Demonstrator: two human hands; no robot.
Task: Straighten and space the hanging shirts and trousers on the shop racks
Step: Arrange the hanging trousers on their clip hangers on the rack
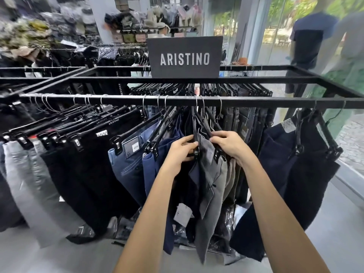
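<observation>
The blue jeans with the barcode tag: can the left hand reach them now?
Probably yes: the blue jeans hang near the left hand, only navy trousers between; it must first release the hanger it grips.

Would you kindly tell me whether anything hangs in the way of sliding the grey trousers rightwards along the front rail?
Yes. The khaki trousers hang right against the grey trousers on that side, beneath the right hand. Past them the front rail is bare up to the dark navy trousers.

Blurred: back shelves [49, 26], person [309, 36] by window. Cut at left edge: trousers [8, 194]. Unreadable: tag [183, 213] print. Right hand [230, 144] fingertips buried among hangers [206, 123].
</observation>
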